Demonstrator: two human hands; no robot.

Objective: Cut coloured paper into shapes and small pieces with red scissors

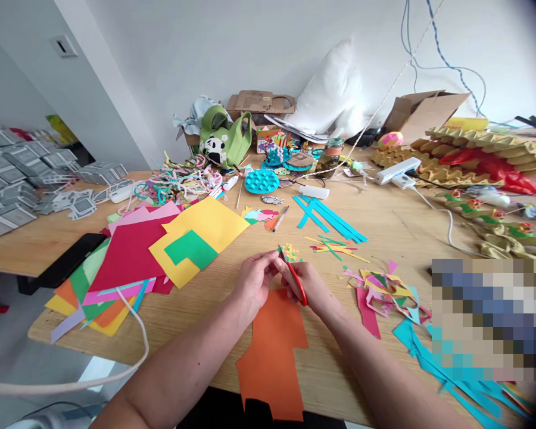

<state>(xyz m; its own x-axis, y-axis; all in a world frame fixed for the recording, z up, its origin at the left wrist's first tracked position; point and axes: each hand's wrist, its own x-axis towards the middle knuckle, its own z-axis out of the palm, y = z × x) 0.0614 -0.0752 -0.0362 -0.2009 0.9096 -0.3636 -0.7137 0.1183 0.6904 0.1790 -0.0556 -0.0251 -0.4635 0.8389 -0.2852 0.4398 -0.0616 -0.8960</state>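
Observation:
Near the table's front edge, my right hand [311,285] is closed on a pair of scissors [300,288] with red handles, the dark blades pointing up and away. My left hand [256,277] is beside it, fingertips pinched together close to the blades; whatever it holds is too small or hidden to make out. Below both hands lies an orange sheet of paper [274,345] with cut-out edges, hanging over the front edge. Tiny yellow and green paper snips [290,252] are scattered just beyond my fingers.
Coloured paper sheets [125,256] are piled at left, and yellow paper [214,223] carries a green piece [190,250]. Blue strips [330,217], a pen [281,219] and paper scraps [384,292] lie around. A white cable [145,333] loops at left; a power strip [398,171] sits right.

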